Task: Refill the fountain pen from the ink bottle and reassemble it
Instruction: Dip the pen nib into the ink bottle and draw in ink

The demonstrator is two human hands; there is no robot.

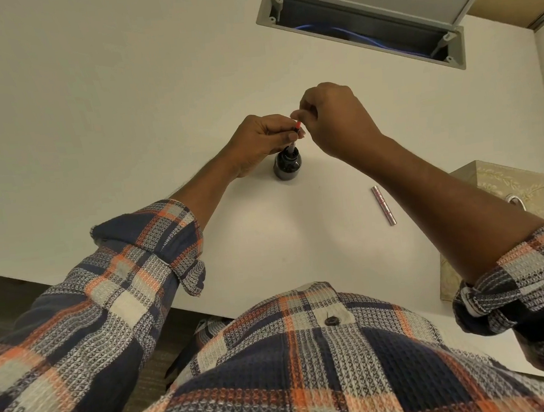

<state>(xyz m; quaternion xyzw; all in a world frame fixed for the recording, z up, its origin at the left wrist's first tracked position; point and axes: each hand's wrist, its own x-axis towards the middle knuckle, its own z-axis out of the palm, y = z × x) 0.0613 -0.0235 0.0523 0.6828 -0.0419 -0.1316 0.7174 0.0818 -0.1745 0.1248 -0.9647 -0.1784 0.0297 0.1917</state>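
A small dark ink bottle (287, 166) stands uncapped on the white table (123, 120). The fountain pen's front section with its converter (293, 141) stands upright with its lower end dipped into the bottle's mouth. My left hand (257, 140) grips the section just above the bottle. My right hand (332, 117) pinches the red knob at the converter's top end. The pen's nib is hidden inside the bottle. The metallic pink pen barrel (384, 205) lies on the table to the right, under my right forearm.
A beige patterned tissue box (495, 191) stands at the table's right edge. An open grey cable hatch (362, 21) with blue cables sits at the far side. The table's near edge runs just in front of my plaid shirt.
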